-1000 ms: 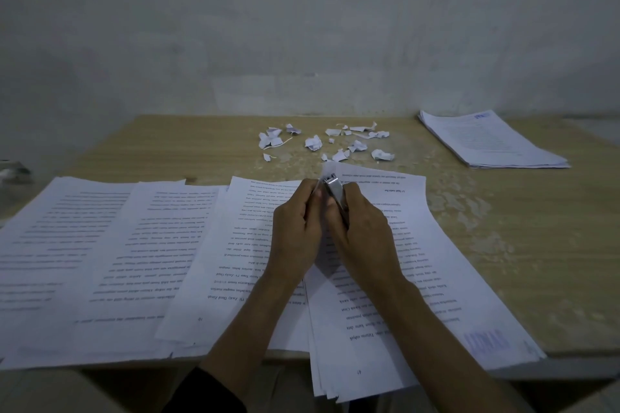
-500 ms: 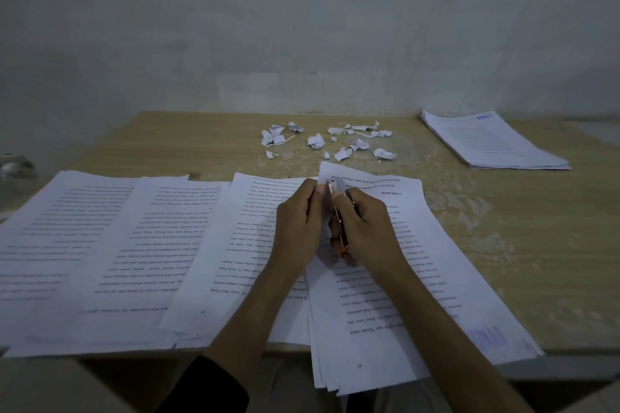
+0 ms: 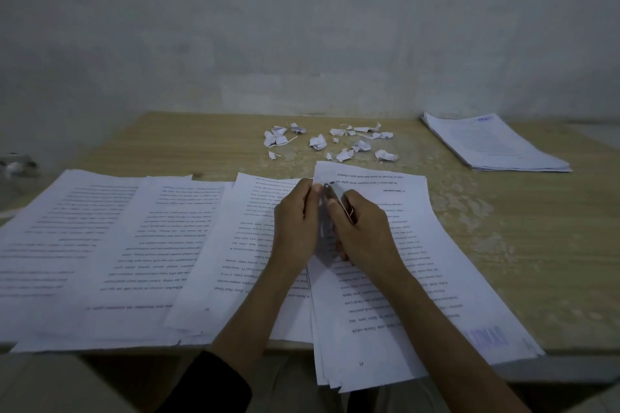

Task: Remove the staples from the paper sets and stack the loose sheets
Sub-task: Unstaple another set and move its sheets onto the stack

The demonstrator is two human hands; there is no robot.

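While the left hand (image 3: pixel 295 221) pinches the far corner of the white printed paper set (image 3: pixel 422 261), the right hand (image 3: pixel 367 238) grips a slim silvery metal tool (image 3: pixel 330 190), its tip on that same corner, just past both hands' knuckles. Beyond the set lie torn white paper scraps (image 3: pixel 318 141). Far right of it, a neat stack of loose white sheets (image 3: pixel 493 144) rests on the wooden table (image 3: pixel 520 245).

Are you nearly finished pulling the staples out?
Not yet. Done, it seems: one neat stack at the far right, and torn scraps beyond the hands. In hand: the left hand pinches the top corner of a paper set while the right hand works a metal tool. Left: the spread pages need stacking.
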